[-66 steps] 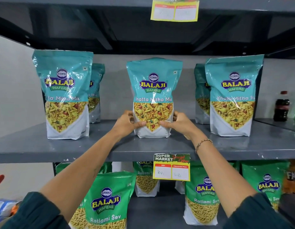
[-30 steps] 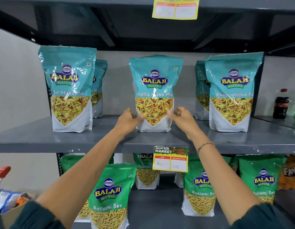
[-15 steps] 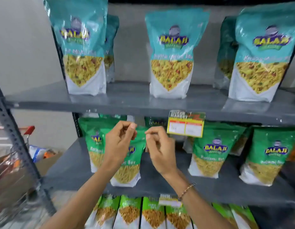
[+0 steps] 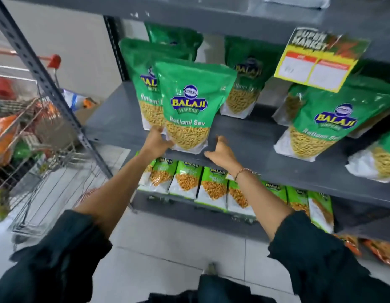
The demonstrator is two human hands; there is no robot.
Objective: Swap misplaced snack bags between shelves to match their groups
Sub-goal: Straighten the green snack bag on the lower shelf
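Observation:
A green Ratlami Sev bag (image 4: 190, 106) stands upright at the front of the grey middle shelf (image 4: 250, 141). My left hand (image 4: 156, 142) touches its lower left corner, fingers curled against the bag's base. My right hand (image 4: 220, 152) hovers open just right of the bag's lower right corner, fingers spread, not touching it. A second green bag (image 4: 146, 88) stands close behind the front one. More green Ratlami Sev bags (image 4: 325, 125) stand further right and at the back of the same shelf.
A yellow price tag (image 4: 316, 62) hangs from the shelf above. Smaller green snack packs (image 4: 187, 182) line the lower shelf. A wire shopping trolley (image 4: 25, 138) with goods stands at the left beside the slanted rack post (image 4: 47, 79). White floor tiles lie below.
The view dropped from the teal Khatta Mitha Mix shelf to the green shelf. Both hands let go of the teal bag and came down to the front green Ratlami Sev bag.

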